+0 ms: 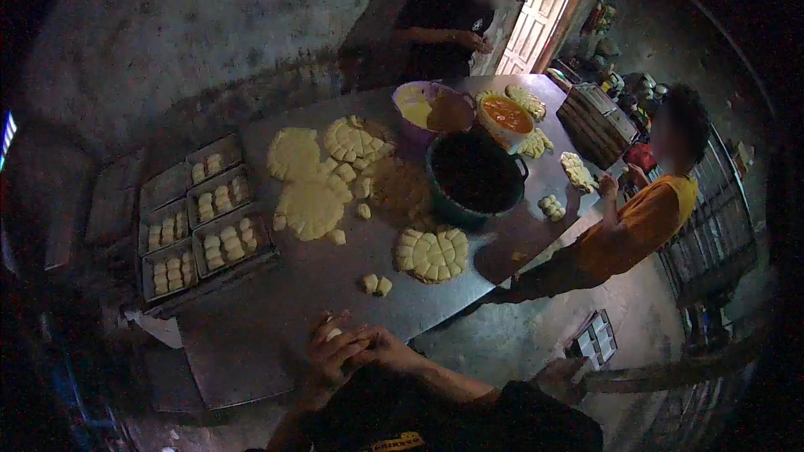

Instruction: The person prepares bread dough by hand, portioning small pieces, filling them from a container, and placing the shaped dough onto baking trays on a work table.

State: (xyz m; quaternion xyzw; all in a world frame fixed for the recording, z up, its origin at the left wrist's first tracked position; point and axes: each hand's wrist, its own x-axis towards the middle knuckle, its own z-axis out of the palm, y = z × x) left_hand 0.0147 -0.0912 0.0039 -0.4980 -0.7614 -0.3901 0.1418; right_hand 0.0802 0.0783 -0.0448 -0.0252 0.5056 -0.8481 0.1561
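Just off the table's near edge, my two hands are together around a small pale piece of dough (334,334). My left hand (325,356) is curled about it. My right hand (381,346) presses in from the other side with bent fingers, hiding part of the dough. Beyond them on the metal table lie a few small cut dough pieces (377,285). Farther off is a round flattened dough slab (431,254) scored into portions. More dough slabs (311,208) and loose chunks spread over the table's left middle.
Metal baking pans (236,259) holding rows of shaped dough stand at the left. A large dark tub (475,174), a purple basin (431,107) and a bowl of orange filling (506,115) occupy the far middle. One person (456,21) stands behind the table, another (641,213) at right.
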